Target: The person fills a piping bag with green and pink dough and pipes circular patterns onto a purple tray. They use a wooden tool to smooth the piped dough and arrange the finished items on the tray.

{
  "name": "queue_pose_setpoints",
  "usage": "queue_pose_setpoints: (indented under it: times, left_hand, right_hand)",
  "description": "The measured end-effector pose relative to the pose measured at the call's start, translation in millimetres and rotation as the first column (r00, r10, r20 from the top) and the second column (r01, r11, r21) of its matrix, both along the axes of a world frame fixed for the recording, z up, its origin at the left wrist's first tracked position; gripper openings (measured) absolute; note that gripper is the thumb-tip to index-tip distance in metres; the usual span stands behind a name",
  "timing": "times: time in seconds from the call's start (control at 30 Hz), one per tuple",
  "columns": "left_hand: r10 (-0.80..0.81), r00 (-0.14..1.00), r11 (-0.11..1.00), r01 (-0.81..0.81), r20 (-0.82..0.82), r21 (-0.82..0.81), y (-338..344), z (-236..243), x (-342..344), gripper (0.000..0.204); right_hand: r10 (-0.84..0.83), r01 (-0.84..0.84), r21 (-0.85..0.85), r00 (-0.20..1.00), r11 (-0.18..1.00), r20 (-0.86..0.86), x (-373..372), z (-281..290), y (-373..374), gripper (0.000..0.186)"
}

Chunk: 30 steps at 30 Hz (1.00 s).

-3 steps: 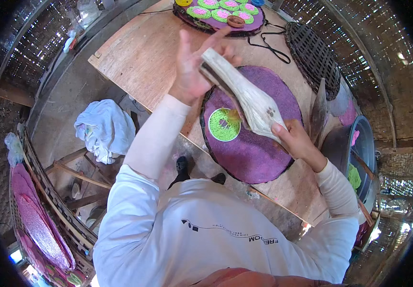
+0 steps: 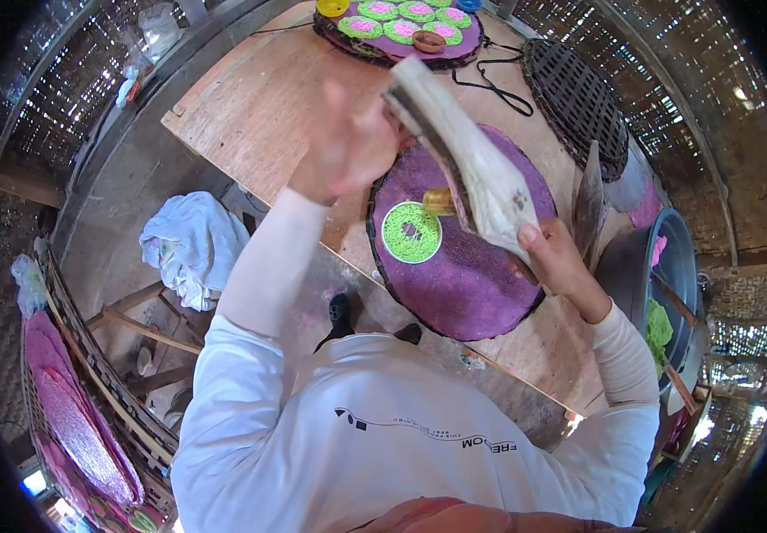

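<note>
My right hand (image 2: 564,265) is closed around the near right end of a pale wooden hand press (image 2: 481,169) with two long arms. A brass-coloured cylinder (image 2: 438,202) sticks out from its underside. My left hand (image 2: 348,147), smeared by motion, is beside the press's far end with its fingers spread. Below the press, a round purple mat (image 2: 455,298) with a dark rim lies on the table. On its left part sits a white-rimmed ring holding bright green strands (image 2: 423,251), with a small gap in the strands' middle.
At the table's (image 2: 259,115) far end, another purple mat (image 2: 346,43) bears several green-and-pink rounds and a small brown bowl (image 2: 428,41). A dark woven tray (image 2: 575,102) lies far right, a large grey tub (image 2: 675,266) at the right. A white cloth (image 2: 192,244) hangs at left.
My left hand has moved slightly left and down, away from the press's far end. The press has tilted and shifted a little, showing more of the brass cylinder.
</note>
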<state>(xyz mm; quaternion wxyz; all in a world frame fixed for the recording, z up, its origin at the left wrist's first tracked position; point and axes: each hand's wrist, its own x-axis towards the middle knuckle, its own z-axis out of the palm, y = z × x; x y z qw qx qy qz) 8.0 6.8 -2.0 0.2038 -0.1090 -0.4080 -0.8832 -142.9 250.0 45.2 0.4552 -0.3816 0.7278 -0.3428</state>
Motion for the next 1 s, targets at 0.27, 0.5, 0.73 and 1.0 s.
queue_pose_setpoints:
  times: [0.27, 0.5, 0.73, 1.0]
  left_hand:
    - [0.502, 0.861, 0.612, -0.424, -0.086, -0.667, 54, 37, -1, 0.059]
    - [0.767, 0.634, 0.512, -0.516, 0.096, -0.687, 41, 28, 42, 0.048]
    - [0.766, 0.603, 0.61, -0.573, 0.222, -0.547, 31, 10, 59, 0.048]
    - [0.67, 0.641, 0.742, -0.566, 0.375, -0.359, 20, 3, 59, 0.043]
  right_hand:
    - [-0.098, 0.347, -0.211, 0.692, 0.914, 0.715, 27, -9, -30, 0.057]
    - [0.136, -0.361, -0.254, 0.773, 0.897, -0.62, 46, -92, -45, 0.083]
    - [0.105, -0.462, -0.302, 0.669, 0.834, -0.735, 39, -89, -46, 0.08]
    - [-0.033, -0.352, -0.395, 0.71, 0.848, -0.703, 23, -81, -52, 0.081]
